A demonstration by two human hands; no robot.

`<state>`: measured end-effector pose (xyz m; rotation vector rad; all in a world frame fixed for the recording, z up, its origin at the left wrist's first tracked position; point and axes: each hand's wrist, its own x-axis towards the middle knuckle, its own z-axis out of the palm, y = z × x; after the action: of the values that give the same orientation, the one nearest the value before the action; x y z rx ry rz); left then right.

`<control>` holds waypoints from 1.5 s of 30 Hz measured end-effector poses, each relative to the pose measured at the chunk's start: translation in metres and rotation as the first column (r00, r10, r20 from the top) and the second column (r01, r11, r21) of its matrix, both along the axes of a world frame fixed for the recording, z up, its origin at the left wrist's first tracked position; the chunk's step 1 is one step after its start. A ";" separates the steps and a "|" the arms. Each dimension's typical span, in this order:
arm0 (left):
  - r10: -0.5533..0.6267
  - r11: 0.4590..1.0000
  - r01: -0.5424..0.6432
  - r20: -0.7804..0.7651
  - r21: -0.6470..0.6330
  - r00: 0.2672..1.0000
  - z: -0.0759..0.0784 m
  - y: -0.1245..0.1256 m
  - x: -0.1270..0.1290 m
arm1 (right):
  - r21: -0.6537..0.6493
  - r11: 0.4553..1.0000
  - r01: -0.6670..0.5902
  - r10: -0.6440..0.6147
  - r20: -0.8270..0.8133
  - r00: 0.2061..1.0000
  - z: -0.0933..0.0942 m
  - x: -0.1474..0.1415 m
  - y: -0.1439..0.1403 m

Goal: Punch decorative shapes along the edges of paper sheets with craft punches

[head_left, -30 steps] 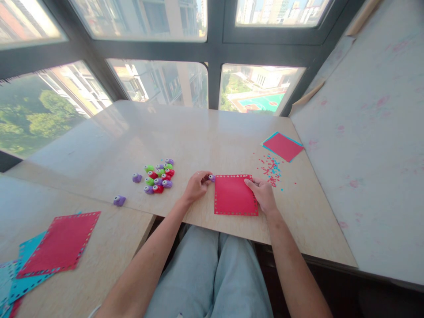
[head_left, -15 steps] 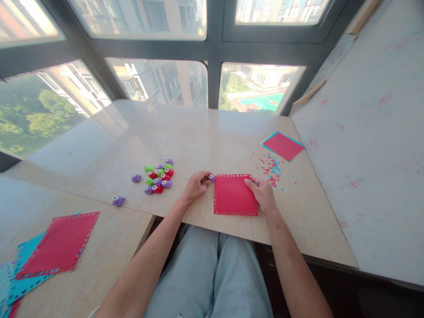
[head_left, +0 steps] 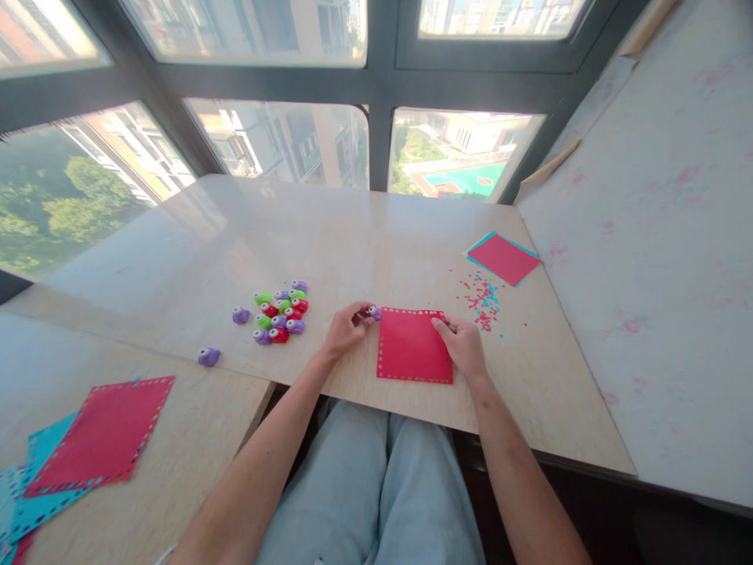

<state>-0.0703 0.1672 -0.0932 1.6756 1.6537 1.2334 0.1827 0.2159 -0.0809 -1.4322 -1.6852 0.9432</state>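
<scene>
A red paper square point(head_left: 412, 345) with punched holes along its edges lies flat on the beige table point(head_left: 365, 243) in front of me. My left hand point(head_left: 347, 328) pinches a small purple punch point(head_left: 374, 313) at the sheet's far left corner. My right hand point(head_left: 466, 345) rests on the sheet's far right corner, fingers pressing it down.
A cluster of several green, red and purple punches point(head_left: 278, 311) sits left of my hands, with one purple punch point(head_left: 208, 357) apart. Red and blue paper bits point(head_left: 483, 300) are scattered at right, near a red-on-blue sheet stack point(head_left: 503, 258). Punched red and blue sheets point(head_left: 88, 439) lie at lower left.
Both hands and the red sheet stay almost still; the view has shifted slightly.
</scene>
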 end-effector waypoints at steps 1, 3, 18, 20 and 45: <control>-0.005 1.000 0.005 0.003 -0.001 1.000 0.000 0.000 0.000 | -0.003 1.000 -0.001 0.001 -0.003 1.000 0.000 0.000 0.000; -0.012 1.000 0.012 0.011 -0.004 1.000 -0.001 0.001 -0.001 | -0.023 1.000 -0.002 0.002 -0.015 1.000 0.001 0.000 0.000; -0.074 0.996 0.077 -0.080 0.035 0.994 -0.007 0.002 -0.001 | -0.093 0.994 -0.059 0.052 -0.081 0.995 -0.001 0.001 -0.001; -0.083 0.995 0.088 -0.105 0.041 0.991 -0.006 0.002 -0.001 | -0.073 0.995 -0.071 0.067 -0.059 0.996 0.000 0.000 -0.002; 0.102 0.994 -0.103 -0.028 -0.025 0.994 0.010 -0.020 0.007 | -0.222 0.972 -0.082 0.063 -0.091 0.994 0.004 -0.006 -0.008</control>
<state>-0.0634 0.1468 -0.0829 1.6156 1.7837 1.2362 0.1763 0.2078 -0.0772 -1.4613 -1.6189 1.2518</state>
